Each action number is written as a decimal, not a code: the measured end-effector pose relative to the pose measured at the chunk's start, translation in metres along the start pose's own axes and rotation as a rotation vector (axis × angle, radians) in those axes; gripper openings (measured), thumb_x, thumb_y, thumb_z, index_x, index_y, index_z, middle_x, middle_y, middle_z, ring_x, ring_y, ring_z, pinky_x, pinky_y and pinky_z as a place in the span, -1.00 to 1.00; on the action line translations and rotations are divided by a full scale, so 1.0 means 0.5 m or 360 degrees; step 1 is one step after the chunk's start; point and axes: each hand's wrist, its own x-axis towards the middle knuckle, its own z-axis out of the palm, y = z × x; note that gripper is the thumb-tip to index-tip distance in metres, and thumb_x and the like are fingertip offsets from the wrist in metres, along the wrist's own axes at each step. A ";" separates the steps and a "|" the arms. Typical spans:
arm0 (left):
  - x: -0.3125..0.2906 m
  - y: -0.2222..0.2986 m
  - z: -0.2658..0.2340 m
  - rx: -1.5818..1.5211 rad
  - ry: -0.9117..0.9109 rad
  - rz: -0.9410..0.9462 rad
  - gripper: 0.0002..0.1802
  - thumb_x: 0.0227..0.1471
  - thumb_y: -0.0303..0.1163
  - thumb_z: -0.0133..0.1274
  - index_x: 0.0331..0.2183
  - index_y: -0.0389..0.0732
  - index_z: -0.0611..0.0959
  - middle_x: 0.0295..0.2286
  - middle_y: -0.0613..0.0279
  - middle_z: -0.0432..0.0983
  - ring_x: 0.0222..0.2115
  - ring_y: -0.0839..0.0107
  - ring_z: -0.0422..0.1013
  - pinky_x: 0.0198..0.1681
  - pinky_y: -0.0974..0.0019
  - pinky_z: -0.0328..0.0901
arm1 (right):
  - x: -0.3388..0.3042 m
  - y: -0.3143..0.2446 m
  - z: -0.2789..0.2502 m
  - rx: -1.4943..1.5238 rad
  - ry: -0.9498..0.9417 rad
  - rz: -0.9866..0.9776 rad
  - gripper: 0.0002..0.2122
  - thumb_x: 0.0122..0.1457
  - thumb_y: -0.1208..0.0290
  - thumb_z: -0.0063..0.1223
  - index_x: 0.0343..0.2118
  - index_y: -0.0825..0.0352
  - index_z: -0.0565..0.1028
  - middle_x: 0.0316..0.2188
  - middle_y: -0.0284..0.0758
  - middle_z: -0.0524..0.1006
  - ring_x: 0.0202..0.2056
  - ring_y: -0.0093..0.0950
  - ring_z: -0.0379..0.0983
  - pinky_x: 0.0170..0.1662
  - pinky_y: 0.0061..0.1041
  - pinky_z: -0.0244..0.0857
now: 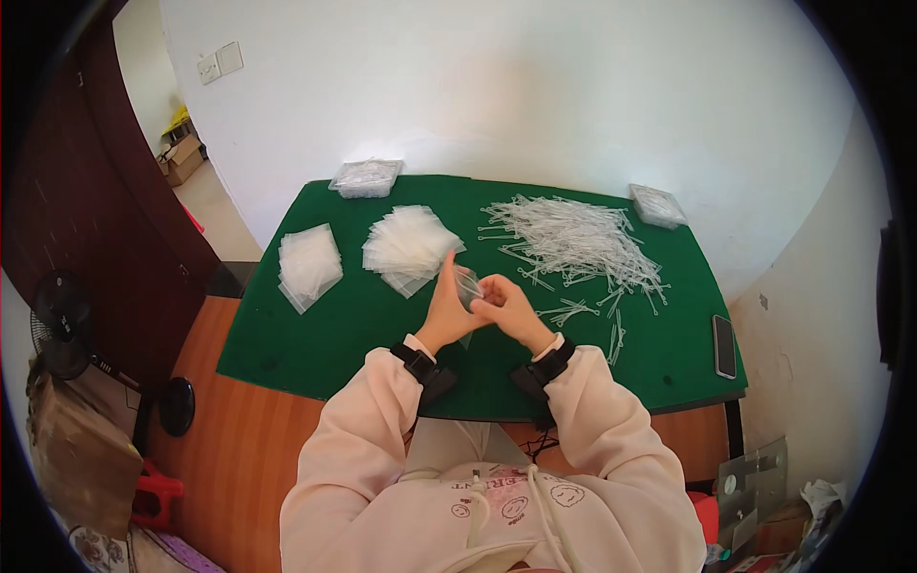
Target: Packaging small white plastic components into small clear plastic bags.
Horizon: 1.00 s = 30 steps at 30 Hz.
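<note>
Over the middle of the green table my left hand (447, 313) and my right hand (512, 309) come together on a small clear plastic bag (467, 284). The left fingers point up along the bag's side, while the right fingers are bent and pinch at its other edge. Whether anything is inside the bag is too small to tell. Just beyond my left hand lies a fanned pile of frosted clear bags (409, 241). To the right is a large heap of thin clear plastic sticks with looped ends (573, 239), with a few strays (570, 311) nearer to me.
A smaller stack of bags (309, 263) lies at the left on the green tabletop (315, 349). Filled clear packs stand at the back left (367, 178) and back right (657, 205). A phone (725, 347) rests near the right edge. A black fan (65, 320) stands left of the table.
</note>
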 end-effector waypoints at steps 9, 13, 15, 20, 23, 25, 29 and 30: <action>0.007 0.028 -0.020 -0.1068 -0.0336 -0.0629 -0.44 -0.17 -0.36 0.17 -0.09 -0.29 0.38 -0.37 0.29 0.42 -0.43 0.56 0.34 -0.33 0.53 0.24 | -0.009 0.030 -0.033 0.0435 0.0152 0.0217 -0.89 0.07 0.49 0.00 -0.34 0.37 0.39 -0.53 -0.39 0.46 -0.56 -0.64 0.37 -0.49 -0.68 0.25; 0.009 0.003 -0.033 -0.0635 -0.0669 -0.0729 -0.79 -0.14 -0.40 0.13 -0.38 -0.29 0.57 -0.59 0.41 0.43 -0.65 0.67 0.28 -0.54 0.60 0.21 | -0.006 0.035 -0.033 0.0460 0.0199 0.0129 -0.91 0.08 0.48 -0.01 -0.38 0.37 0.40 -0.55 -0.39 0.46 -0.58 -0.65 0.36 -0.51 -0.70 0.23; 0.012 0.001 -0.027 -0.0690 -0.0634 -0.0736 -0.82 -0.15 -0.39 0.13 -0.44 -0.28 0.58 -0.62 0.42 0.42 -0.67 0.67 0.27 -0.57 0.60 0.19 | -0.003 0.044 -0.039 0.0437 0.0233 0.0052 -0.91 0.08 0.48 0.00 -0.39 0.37 0.40 -0.57 -0.39 0.47 -0.59 -0.66 0.37 -0.55 -0.73 0.21; 0.008 0.006 -0.032 -0.0853 -0.0668 -0.0889 -0.85 -0.16 -0.37 0.13 -0.54 -0.26 0.60 -0.67 0.43 0.41 -0.69 0.67 0.27 -0.63 0.60 0.15 | 0.000 0.047 -0.042 0.0371 0.0255 0.0072 -0.91 0.09 0.45 0.01 -0.45 0.37 0.41 -0.60 -0.40 0.46 -0.63 -0.68 0.35 -0.58 -0.74 0.19; 0.008 0.010 -0.046 -0.0868 -0.0792 -0.0959 -0.84 -0.16 -0.36 0.13 -0.53 -0.26 0.60 -0.66 0.42 0.41 -0.68 0.67 0.27 -0.63 0.60 0.15 | -0.007 0.040 -0.039 0.0298 0.0203 0.0172 -0.89 0.10 0.44 0.00 -0.49 0.36 0.41 -0.64 -0.42 0.44 -0.66 -0.69 0.32 -0.60 -0.74 0.16; 0.009 0.013 -0.053 -0.0845 -0.0936 -0.0949 -0.84 -0.16 -0.36 0.12 -0.53 -0.27 0.61 -0.66 0.42 0.41 -0.67 0.67 0.28 -0.62 0.59 0.14 | -0.007 0.047 -0.040 0.0283 0.0187 0.0145 -0.88 0.10 0.43 0.00 -0.50 0.36 0.41 -0.64 -0.43 0.43 -0.67 -0.70 0.31 -0.61 -0.74 0.15; 0.017 -0.002 -0.039 -0.0743 -0.0640 -0.0963 -0.84 -0.14 -0.36 0.10 -0.54 -0.27 0.61 -0.66 0.42 0.42 -0.66 0.66 0.29 -0.61 0.58 0.14 | -0.007 0.053 -0.037 0.0178 0.0129 0.0124 -0.88 0.10 0.43 -0.01 -0.51 0.35 0.41 -0.66 -0.46 0.41 -0.67 -0.72 0.28 -0.62 -0.74 0.13; 0.016 -0.004 -0.039 -0.0742 -0.0635 -0.0960 -0.84 -0.14 -0.36 0.10 -0.54 -0.27 0.61 -0.66 0.42 0.42 -0.66 0.66 0.29 -0.61 0.58 0.14 | -0.009 0.052 -0.033 0.0101 0.0098 0.0152 -0.88 0.11 0.44 -0.02 -0.51 0.35 0.41 -0.67 -0.47 0.40 -0.66 -0.73 0.27 -0.62 -0.75 0.12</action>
